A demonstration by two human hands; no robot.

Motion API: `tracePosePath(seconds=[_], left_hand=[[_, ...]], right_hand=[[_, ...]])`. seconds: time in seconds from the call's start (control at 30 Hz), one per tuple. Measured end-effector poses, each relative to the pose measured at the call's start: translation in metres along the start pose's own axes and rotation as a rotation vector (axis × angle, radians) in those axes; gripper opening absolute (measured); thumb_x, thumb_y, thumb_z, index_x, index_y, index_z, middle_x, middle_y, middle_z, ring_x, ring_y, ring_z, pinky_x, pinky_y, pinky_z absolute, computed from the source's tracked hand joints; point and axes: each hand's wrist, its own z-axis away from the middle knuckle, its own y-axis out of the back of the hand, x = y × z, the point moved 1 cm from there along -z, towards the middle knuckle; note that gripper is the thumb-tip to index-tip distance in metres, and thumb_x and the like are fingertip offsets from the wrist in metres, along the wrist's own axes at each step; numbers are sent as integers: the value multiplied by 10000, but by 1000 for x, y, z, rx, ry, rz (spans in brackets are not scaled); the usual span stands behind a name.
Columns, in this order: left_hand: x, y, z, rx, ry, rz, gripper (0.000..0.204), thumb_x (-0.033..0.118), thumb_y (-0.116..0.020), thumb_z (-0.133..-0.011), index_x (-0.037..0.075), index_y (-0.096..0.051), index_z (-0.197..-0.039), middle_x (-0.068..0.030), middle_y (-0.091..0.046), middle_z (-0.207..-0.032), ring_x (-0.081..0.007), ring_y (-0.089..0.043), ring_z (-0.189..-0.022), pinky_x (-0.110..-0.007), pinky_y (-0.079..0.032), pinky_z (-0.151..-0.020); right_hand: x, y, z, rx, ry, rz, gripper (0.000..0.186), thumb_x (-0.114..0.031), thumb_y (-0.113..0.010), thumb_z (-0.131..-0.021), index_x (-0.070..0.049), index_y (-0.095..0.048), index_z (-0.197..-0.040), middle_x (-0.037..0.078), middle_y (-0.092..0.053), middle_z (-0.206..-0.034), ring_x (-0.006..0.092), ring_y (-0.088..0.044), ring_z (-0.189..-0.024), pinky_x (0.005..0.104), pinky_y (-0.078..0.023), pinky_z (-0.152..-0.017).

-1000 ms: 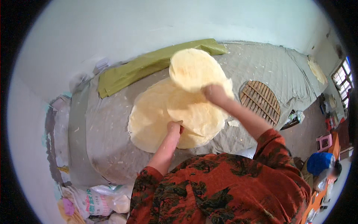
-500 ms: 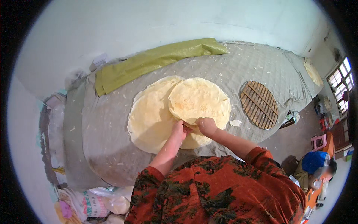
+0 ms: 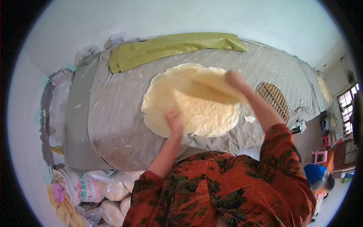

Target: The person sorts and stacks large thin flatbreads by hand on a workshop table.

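Large, thin, pale round flatbread sheets (image 3: pixel 200 113) lie in a pile on the grey cloth-covered surface (image 3: pixel 113 106). My right hand (image 3: pixel 234 81) grips the edge of a sheet, raised and blurred by motion, over the pile's right part. My left hand (image 3: pixel 173 120) is at the pile's lower left, smeared by motion; whether its fingers hold a sheet is unclear. Right of the pile sits a round slatted wooden board (image 3: pixel 272 98), and a small pale scrap (image 3: pixel 249 119) lies beside it.
A folded olive-green sheet (image 3: pixel 177 49) runs along the back wall. Clear-wrapped bundles (image 3: pixel 113 191) and a printed sack (image 3: pixel 83 189) are piled at lower left. At far right are a pink stool (image 3: pixel 319 157), a person in blue (image 3: pixel 315 174) and a window (image 3: pixel 346 106).
Since half a second ago, my hands have moved apart: the right one up and rightward with a sheet, the left slightly leftward and up. The smaller top stack has lost its neat round outline.
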Motion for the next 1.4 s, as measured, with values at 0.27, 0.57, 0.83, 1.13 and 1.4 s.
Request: tracePosePath(seconds=[0.27,0.57,0.83,1.13,1.4], left_hand=[[5,123,28,178,711,230,343,77,-619,-747,46,-411,-1017,-133,-521,-911,-182,-552,-674,-326,-476,-567],[-3,118,35,-217,820,360,231,173,-529,-836,-21,-480,-951,-116,-565,-772,-241,-574,-650,-361,-511,-586],[-27,103,47,-125,887,793,227,184,-503,-875,-3,-481,-1000,-141,-565,-895,-263,-570,-826,-393,-511,-734],[-6,100,38,-273,705,937,303,163,-494,-850,14,-463,-1112,-136,-557,-1052,-263,-560,-950,-412,-488,-823],[45,90,9,-223,532,757,276,190,-506,-848,29,-447,-1065,-126,-517,-1036,-310,-557,-946,-475,-487,-822]], right_hand=[[-134,103,41,317,303,160,227,-72,-474,-751,-101,-664,-871,132,-641,-801,312,-608,-717,425,-480,-673],[-184,-142,126,-20,561,-23,164,-123,-450,-755,-104,-612,-771,135,-615,-747,318,-603,-689,426,-471,-597],[-212,-89,103,-9,554,-42,142,-157,-471,-738,-89,-595,-728,148,-599,-686,343,-600,-660,449,-467,-569],[-217,-117,163,-6,652,42,137,-190,-523,-735,-74,-585,-773,119,-606,-758,320,-607,-739,431,-484,-613],[-178,-57,25,-5,300,-69,175,-223,-558,-738,-76,-651,-760,171,-626,-758,320,-612,-725,446,-479,-629]])
